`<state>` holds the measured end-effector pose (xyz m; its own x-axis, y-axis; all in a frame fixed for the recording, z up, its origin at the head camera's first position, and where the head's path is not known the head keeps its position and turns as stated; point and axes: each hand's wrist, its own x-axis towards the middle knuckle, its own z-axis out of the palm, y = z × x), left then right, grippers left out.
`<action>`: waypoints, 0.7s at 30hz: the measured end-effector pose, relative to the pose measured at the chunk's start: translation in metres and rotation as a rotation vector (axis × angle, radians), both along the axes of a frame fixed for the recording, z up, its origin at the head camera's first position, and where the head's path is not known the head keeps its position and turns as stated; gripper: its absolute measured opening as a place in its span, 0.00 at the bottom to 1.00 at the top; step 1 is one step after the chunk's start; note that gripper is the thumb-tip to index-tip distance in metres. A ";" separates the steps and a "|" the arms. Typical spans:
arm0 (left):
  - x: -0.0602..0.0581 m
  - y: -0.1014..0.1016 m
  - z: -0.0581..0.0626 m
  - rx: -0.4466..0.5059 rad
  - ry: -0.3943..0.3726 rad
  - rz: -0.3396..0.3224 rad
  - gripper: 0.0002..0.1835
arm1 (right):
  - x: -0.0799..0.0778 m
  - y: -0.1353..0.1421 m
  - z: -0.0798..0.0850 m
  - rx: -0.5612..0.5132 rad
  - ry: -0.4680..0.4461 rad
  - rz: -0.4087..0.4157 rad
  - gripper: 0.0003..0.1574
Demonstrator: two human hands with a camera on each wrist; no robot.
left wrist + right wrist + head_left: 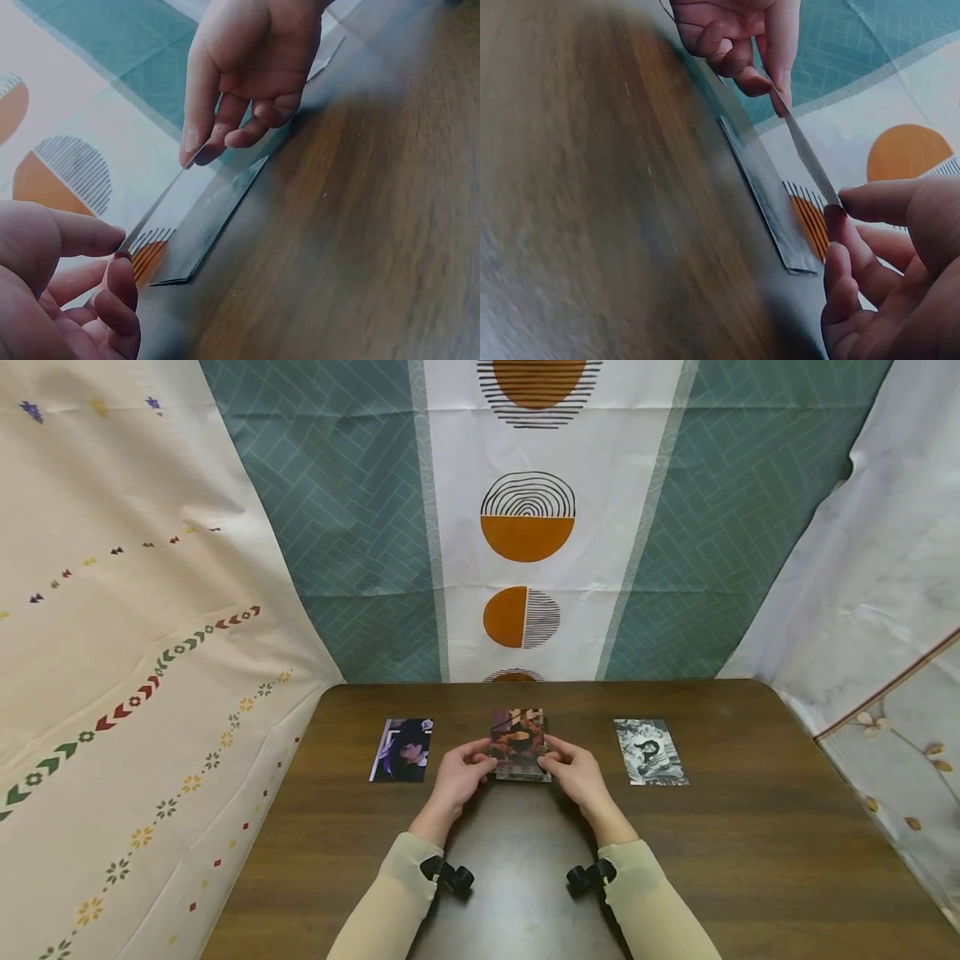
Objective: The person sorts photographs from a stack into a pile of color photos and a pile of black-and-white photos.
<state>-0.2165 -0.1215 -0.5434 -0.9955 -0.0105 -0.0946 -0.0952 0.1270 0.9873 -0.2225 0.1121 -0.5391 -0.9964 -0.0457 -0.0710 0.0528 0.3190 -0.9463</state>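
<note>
Both hands hold one picture card (517, 733), printed in dark reds and browns, raised and tilted over the table. My left hand (459, 774) pinches its left edge between thumb and fingers; my right hand (577, 770) pinches the right edge the same way. Seen nearly edge-on in the left wrist view, the card (157, 206) is thin and slightly bent. Beneath it lies a glossy flat card or thin stack (769, 202), whose near edge (523, 776) shows below the held card in the head view. The remaining fingers of each hand are loosely bent.
A purple-and-black picture card (402, 750) lies on the wooden table (345, 852) to the left. On the right lies a black-and-white picture card (651, 752). Patterned cloths (360, 527) hang behind the table and at both sides.
</note>
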 end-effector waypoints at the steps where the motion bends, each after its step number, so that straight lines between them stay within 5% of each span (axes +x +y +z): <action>1: 0.001 -0.001 0.001 0.000 0.004 -0.002 0.24 | 0.001 -0.002 0.000 -0.006 0.003 -0.004 0.33; 12: 0.006 -0.023 0.008 -0.021 0.034 -0.026 0.24 | 0.007 -0.020 0.003 -0.006 0.057 0.004 0.30; 21: 0.009 -0.053 0.013 -0.055 0.051 -0.009 0.24 | 0.002 -0.050 0.003 0.123 0.162 0.035 0.28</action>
